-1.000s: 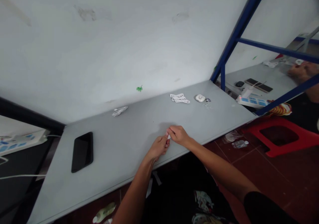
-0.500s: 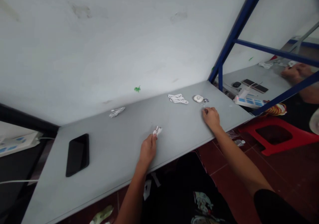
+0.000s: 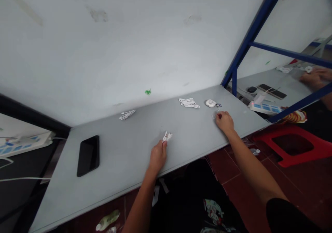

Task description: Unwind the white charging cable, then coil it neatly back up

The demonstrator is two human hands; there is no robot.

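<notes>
My left hand point(image 3: 158, 156) is closed around a folded white cable point(image 3: 166, 137), whose plug ends stick up past the fingers, just above the grey tabletop point(image 3: 124, 146). To the right, my right hand point(image 3: 225, 121) pinches a thin whitish strip point(image 3: 214, 115); its kind is too small to tell. Just beyond that hand are a round white case point(image 3: 210, 103) and a small dark-patterned piece point(image 3: 218, 105) beside it. A coiled white cable point(image 3: 189, 103) lies near the wall, and another bundled white cable point(image 3: 127, 114) rests farther left.
A black phone point(image 3: 88, 155) lies at the table's left. White wall borders the back edge; a blue metal frame point(image 3: 242, 58) stands at the right end. Past it are a power strip point(image 3: 264, 107), another person's hands point(image 3: 313, 76) and a red stool point(image 3: 280, 139).
The whole view has shifted slightly, so things appear farther right. My left hand keeps its hold on the cable. My right hand still pinches the thin strip near the round case.
</notes>
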